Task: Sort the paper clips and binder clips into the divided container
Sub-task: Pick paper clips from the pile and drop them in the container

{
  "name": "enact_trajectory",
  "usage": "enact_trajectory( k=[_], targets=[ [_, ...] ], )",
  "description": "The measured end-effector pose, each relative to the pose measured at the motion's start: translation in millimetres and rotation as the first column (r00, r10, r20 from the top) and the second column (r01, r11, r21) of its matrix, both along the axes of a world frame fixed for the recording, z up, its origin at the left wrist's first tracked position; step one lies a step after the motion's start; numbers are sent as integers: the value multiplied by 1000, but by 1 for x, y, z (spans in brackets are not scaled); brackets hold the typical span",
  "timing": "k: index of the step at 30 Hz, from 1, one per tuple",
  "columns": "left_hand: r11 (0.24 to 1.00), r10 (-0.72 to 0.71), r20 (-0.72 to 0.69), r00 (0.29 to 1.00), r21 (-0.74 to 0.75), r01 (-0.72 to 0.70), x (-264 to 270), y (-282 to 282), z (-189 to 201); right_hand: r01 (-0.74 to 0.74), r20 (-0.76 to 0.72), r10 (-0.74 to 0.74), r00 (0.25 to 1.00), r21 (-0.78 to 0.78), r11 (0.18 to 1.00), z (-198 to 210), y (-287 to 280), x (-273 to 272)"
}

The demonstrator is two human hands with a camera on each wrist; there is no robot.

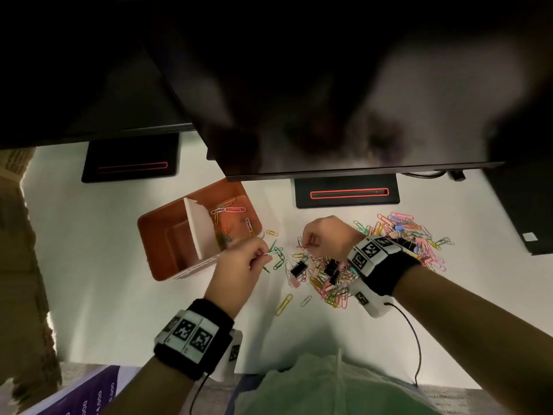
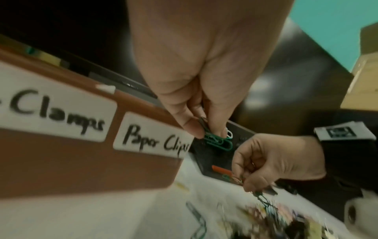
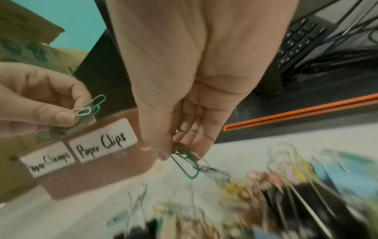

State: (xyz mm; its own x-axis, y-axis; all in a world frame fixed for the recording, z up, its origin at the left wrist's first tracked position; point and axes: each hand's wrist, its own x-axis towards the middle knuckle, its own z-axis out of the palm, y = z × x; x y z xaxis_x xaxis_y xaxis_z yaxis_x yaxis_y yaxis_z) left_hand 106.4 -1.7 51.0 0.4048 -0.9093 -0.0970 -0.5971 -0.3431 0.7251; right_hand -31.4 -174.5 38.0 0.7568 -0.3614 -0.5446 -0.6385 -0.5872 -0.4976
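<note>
Pinching linked green paper clips (image 2: 216, 140) in left hand (image 1: 239, 265) just beside the divided container (image 1: 155, 232), right hand (image 1: 323, 235) pinching more above the pile (image 1: 326, 280); risk: tangled clips dragging binder clips (image 1: 299, 268) along.

My white table (image 1: 104, 265) carries the orange divided container (image 1: 167, 235) at centre left, a heap of coloured paper clips and black binder clips (image 1: 329, 277) at centre right, two black monitor bases (image 1: 347, 193) above, and a yellow clip (image 1: 284, 304) lying loose below.
</note>
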Motion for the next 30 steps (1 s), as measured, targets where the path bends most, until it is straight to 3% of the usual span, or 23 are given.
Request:
enact_trajectory(
  k=[6,11,16,19,21,24,27,30],
  targets=[
    [978,190,-66,980,-69,-195,41,6,39,71,303,-59,951,-28,997,52,4,26],
    [930,357,-121,926,-48,-365,70,-1,46,123,473,-137,870,60,991,82,21,82],
    [899,437,-199,877,65,-433,84,-8,29,246,446,-290,847,153,957,74,41,125],
    [938,343,-123,931,90,-334,79,-4,24,273,435,-337,835,203,940,60,38,114],
    [969,244,-92,965,-21,-247,69,1,27,323,438,-363,823,165,932,51,27,94],
    [989,63,-102,993,-130,-76,44,11,24,338,303,-332,893,36,941,30,7,63],
    [992,-125,-95,988,-15,124,20,16,0,197,99,-192,976,-51,979,8,-2,48],
    [959,-256,-71,964,103,262,4,13,-30,45,11,-44,999,-40,998,-7,1,51]
  ],
)
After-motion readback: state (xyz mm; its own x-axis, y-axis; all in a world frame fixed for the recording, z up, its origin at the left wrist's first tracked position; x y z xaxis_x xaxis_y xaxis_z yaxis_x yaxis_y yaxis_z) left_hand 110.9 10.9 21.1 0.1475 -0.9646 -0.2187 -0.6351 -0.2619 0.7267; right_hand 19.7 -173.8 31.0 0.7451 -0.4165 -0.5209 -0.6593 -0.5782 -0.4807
